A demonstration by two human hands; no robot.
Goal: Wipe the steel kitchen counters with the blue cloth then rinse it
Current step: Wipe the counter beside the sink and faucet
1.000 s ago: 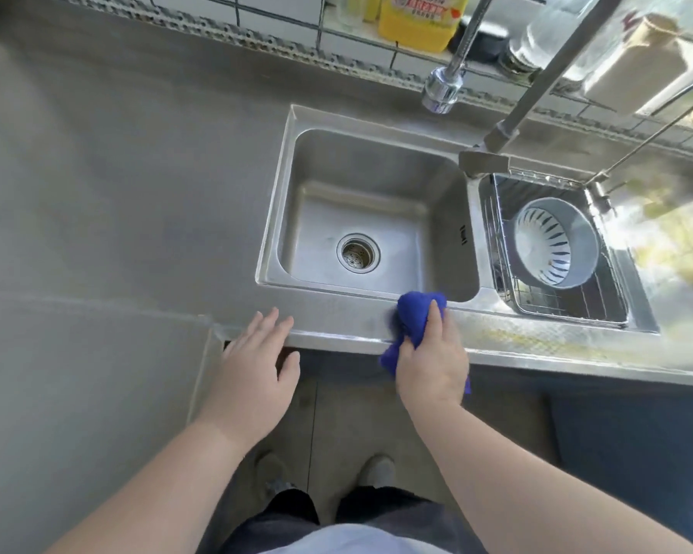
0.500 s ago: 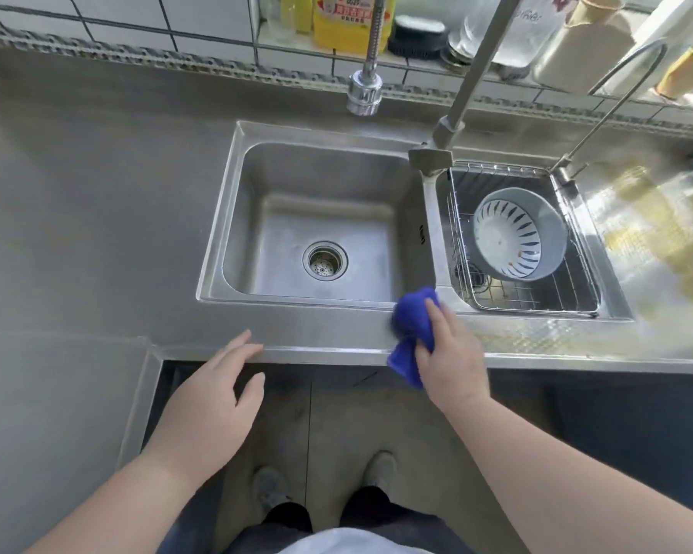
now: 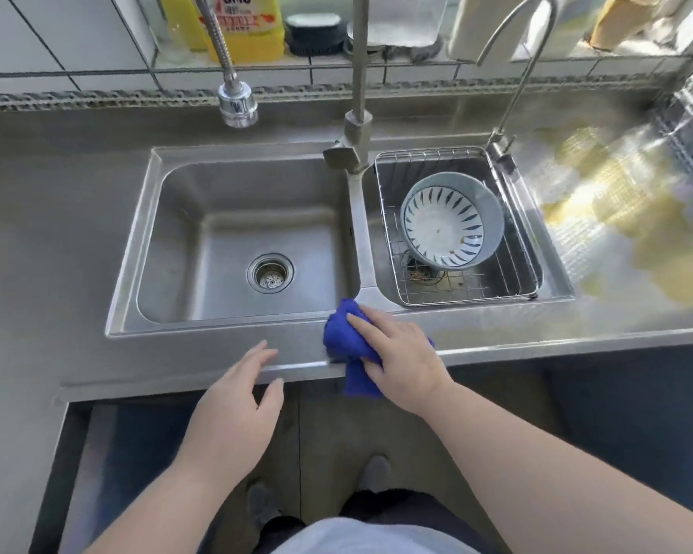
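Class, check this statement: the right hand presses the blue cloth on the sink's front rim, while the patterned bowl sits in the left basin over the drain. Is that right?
Not quite. The head view shows the patterned bowl in the wire basket in the right basin, not the left. The right hand does press the blue cloth on the sink's front rim.

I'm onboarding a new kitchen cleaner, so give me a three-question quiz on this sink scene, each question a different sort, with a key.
1. True or false: the blue cloth lies in the left basin.
2. Multiple choice: the bowl sits in A) the left basin, B) the wire rack in the right basin, C) the window ledge.
3. Fill in: the right hand presses the cloth on the sink's front ____, while the left hand holds nothing.

Key: 1 false; 2 B; 3 rim.
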